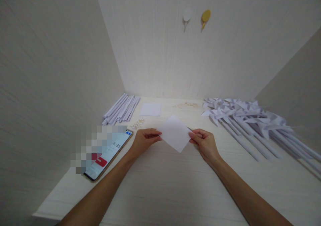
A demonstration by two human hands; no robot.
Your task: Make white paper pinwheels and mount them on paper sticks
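A white paper square (175,133) is being pinched at opposite corners by the left hand (144,139) and right hand (205,143), above the table (160,185).

sheet (175,133): matt white paper | desk (160,185): pale smooth wood-grain

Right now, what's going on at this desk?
A person holds a small white paper square above the desk, left hand and right hand each pinching an opposite corner. Finished paper pinwheels lie to the right, rolled paper sticks and a phone to the left, and a sheet stack behind.
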